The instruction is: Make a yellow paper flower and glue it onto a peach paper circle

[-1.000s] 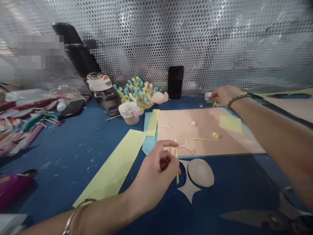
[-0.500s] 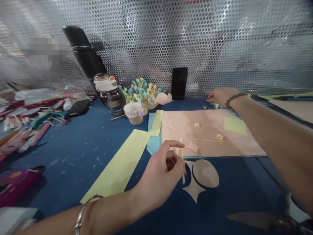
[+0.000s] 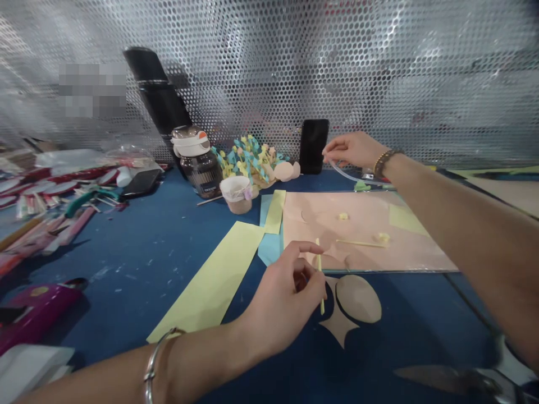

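Pinching a thin yellow paper strip [image 3: 320, 275] between thumb and fingertips, our left hand [image 3: 286, 294] holds it almost upright. Its top end rises over the front edge of a pale pink paper sheet [image 3: 362, 224], and its lower end hangs just beside a beige paper oval [image 3: 357, 298] and a four-pointed beige paper star [image 3: 339, 328]. Our right hand [image 3: 351, 150] is at the far side of the sheet with its fingers loosely curled. A thin, clear, curved plastic tube [image 3: 351, 177] runs from beneath them, but we cannot tell whether it is pinched.

On the sheet lie two small yellow paper curls [image 3: 343, 216], a slim yellow paper stick [image 3: 360, 243] and a pale yellow paper square [image 3: 406, 220]. To its left, a short pale yellow paper strip [image 3: 274, 211] overlaps a light blue paper piece [image 3: 269, 249], beside a long pale yellow paper band [image 3: 206, 275].

Farther off, on the dark blue work table [image 3: 126, 269], stand a small round paper cup [image 3: 234, 193], a glass jar with a white lid [image 3: 197, 163] and a cluster of blue and yellow paper curls [image 3: 252, 160]. A black phone [image 3: 314, 146] leans against a perforated metal sheet [image 3: 379, 67]. Steel scissors [image 3: 446, 379] lie at lower right.
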{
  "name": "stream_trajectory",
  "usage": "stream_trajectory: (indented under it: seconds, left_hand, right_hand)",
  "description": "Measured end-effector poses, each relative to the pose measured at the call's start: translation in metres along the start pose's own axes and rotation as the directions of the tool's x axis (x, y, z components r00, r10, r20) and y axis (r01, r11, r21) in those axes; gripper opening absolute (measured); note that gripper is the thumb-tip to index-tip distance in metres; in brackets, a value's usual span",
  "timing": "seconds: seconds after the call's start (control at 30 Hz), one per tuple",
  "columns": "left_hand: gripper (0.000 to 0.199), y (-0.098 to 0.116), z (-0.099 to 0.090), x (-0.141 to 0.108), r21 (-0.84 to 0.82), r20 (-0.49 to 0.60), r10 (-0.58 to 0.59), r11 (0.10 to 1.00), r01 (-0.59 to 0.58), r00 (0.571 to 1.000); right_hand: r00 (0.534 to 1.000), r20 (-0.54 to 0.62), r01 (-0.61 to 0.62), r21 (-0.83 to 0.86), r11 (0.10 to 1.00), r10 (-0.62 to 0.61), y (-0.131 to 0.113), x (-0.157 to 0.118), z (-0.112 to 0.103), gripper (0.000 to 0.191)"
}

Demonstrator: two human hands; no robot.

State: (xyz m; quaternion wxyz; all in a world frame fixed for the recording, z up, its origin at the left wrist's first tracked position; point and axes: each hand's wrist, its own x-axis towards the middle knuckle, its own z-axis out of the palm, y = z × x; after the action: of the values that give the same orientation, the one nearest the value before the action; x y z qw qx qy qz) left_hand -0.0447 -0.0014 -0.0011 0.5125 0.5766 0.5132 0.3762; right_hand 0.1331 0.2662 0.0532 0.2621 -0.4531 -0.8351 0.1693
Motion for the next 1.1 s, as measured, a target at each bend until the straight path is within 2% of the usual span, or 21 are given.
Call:
stream_trajectory:
  seconds: [0.23,0.47,0.6,0.8,1.0,1.1]
  left_hand:
    - [0.025,-0.002,0.001,0.001,-0.012,-0.004,0.03,0.999,-0.03,1.0]
    - [0.024,-0.003,0.001,0.0,0.01,-0.001,0.038,0.999,-0.038,0.999]
    - [0.023,-0.001,0.001,0.0,0.014,0.008,0.028,0.999,-0.029,1.0]
    - [0.025,-0.001,0.0,0.0,0.027,0.005,0.041,0.999,-0.041,0.999]
    - [0.026,0.002,0.0,0.0,0.042,0.023,0.023,0.999,-0.024,0.999]
    - [0.025,0.002,-0.001,0.0,0.051,0.025,0.02,0.998,-0.021,0.999]
  right_hand:
    - [0.99,-0.088,0.103,-0.035,0.994,-0.106,-0.013,0.002,-0.008,0.017]
    - [0.983,-0.035,0.166,-0.226,0.96,-0.178,-0.03,0.003,-0.023,0.015]
    - [0.991,0.027,0.132,-0.385,0.913,-0.132,-0.022,0.004,-0.019,0.013]
    - [0.992,0.117,0.105,-0.604,0.79,-0.043,-0.014,0.004,0.0,0.025]
    - [0.976,0.209,0.105,-0.701,0.706,0.062,0.001,0.002,0.015,0.029]
    - [0.978,0.186,0.066,-0.721,0.69,0.1,0.01,-0.002,0.014,0.028]
